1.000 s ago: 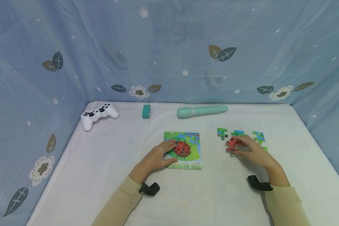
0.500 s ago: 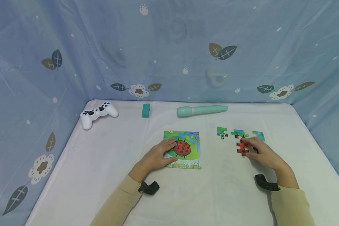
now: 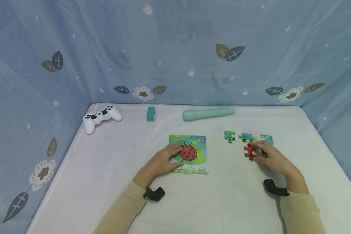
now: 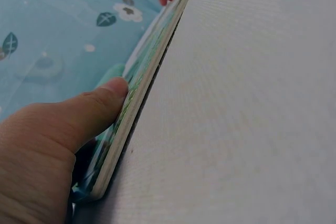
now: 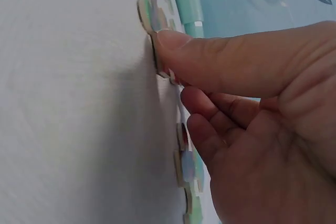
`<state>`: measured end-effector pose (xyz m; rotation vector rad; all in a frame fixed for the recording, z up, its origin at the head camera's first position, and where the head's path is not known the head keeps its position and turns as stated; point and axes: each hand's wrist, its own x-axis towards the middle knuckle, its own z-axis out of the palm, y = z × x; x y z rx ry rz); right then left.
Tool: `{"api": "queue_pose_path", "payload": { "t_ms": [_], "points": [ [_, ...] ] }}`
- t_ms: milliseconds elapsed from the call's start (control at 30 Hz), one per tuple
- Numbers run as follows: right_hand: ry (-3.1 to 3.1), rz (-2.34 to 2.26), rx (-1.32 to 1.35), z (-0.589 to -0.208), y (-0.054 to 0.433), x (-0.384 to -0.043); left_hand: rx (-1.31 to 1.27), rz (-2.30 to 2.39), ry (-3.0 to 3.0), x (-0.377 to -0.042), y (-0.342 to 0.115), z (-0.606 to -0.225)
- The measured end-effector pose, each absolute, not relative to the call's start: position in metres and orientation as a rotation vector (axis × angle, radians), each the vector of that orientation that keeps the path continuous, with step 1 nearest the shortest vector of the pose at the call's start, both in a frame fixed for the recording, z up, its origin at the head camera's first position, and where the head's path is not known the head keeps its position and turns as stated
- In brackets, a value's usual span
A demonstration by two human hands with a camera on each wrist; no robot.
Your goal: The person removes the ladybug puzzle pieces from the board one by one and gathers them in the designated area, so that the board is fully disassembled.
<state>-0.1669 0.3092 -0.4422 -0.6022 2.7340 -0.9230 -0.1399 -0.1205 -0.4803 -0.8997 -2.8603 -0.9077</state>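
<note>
On the table lies a square ladybug puzzle board (image 3: 197,159); in the left wrist view its wooden edge shows in profile. My left hand (image 3: 161,161) rests on the board's left side, thumb near the front edge and fingers spread over the picture. To the right, my right hand (image 3: 273,157) pinches a red, black-spotted puzzle piece (image 3: 249,152) between thumb and fingers. In the right wrist view, the thumb presses that piece's edge close over the tabletop. Behind it lie a green piece (image 3: 229,136), a blue-green piece (image 3: 247,137) and a blue piece (image 3: 267,139).
More loose pieces (image 5: 186,166) lie beneath and beyond the right hand, partly hidden from the head view. Along the back of the table are a white game controller (image 3: 101,117), a small teal block (image 3: 150,114) and a mint-green microphone-shaped stick (image 3: 209,113).
My right hand has moved rightward with the red puzzle piece, uncovering the blue-green piece, and has then stayed almost still. The left hand stays on the board.
</note>
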Motion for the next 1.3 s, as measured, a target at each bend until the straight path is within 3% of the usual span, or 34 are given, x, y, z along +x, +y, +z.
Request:
{"api": "queue_pose_path", "payload": {
  "t_ms": [500,1300],
  "points": [
    [2.640,-1.156,-0.588,-0.431,0.284,-0.163,-0.906,-0.946,-2.843,-0.140,-0.118,-0.479],
    [2.437,-1.183,-0.950,-0.447,0.101,-0.159,-0.793,-1.043,-2.836,-0.140,-0.140,-0.475]
  ]
}}
